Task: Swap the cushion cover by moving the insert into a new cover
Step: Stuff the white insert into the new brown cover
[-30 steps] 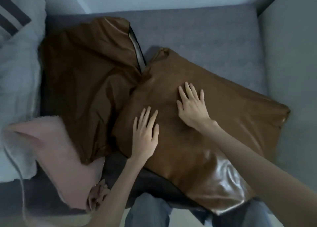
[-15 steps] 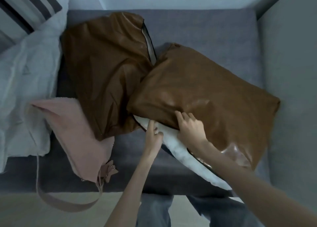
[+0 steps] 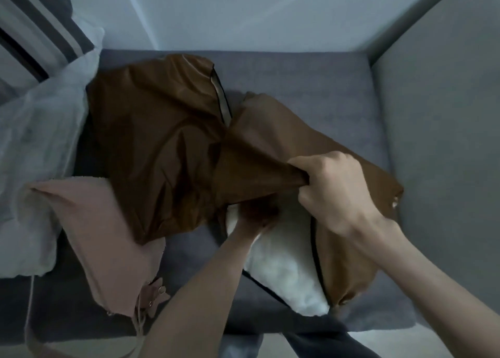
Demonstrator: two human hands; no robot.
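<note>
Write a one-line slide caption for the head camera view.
On a grey sofa, right hand bunches the brown cover while left hand grips the white insert.

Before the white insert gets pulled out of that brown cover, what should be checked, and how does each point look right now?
1. Right hand gripping the filled brown leather-like cover: ok.
2. Left hand on the white stuffed insert: cannot tell, fingers hidden under the cover.
3. Cover opening undone: ok, insert bulges out.
4. Empty brown cover within reach: ok, lying alongside.
5. Pink bag out of the way: not ok, it lies close beside the left arm.
</note>
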